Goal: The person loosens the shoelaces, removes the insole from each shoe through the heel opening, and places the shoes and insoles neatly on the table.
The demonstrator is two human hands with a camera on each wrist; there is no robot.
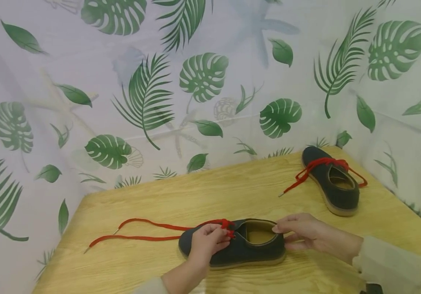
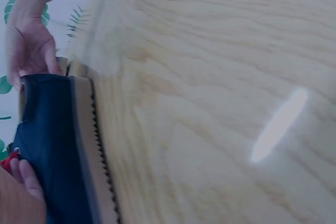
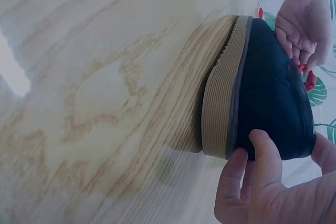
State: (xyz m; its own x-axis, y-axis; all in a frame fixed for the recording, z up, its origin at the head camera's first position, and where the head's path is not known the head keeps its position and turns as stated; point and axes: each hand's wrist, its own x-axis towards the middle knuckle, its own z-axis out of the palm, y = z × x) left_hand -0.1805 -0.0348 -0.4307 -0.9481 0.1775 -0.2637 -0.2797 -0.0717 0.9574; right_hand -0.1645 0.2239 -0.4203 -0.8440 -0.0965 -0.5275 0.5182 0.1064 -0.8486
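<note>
A dark navy shoe [image 1: 248,254] with a tan ribbed sole [image 3: 220,98] stands on the table, its toe to the left in the head view. My left hand [image 1: 207,244] is over its front part and pinches the red shoelace [image 1: 226,223] near the eyelets; the fingertips are partly hidden. Two loose lace ends [image 1: 140,238] stretch left past the toe. At the heel, my right hand [image 1: 307,232] grips the shoe, thumb at the collar's rim and fingers against the outside of the heel, as the right wrist view shows.
Farther back on the right stands a matching navy shoe [image 1: 337,196], with its red lace [image 1: 322,163] tied in a bow. The wood-grain table [image 1: 151,265] meets a leaf-patterned backdrop [image 1: 203,122] at its back and sides.
</note>
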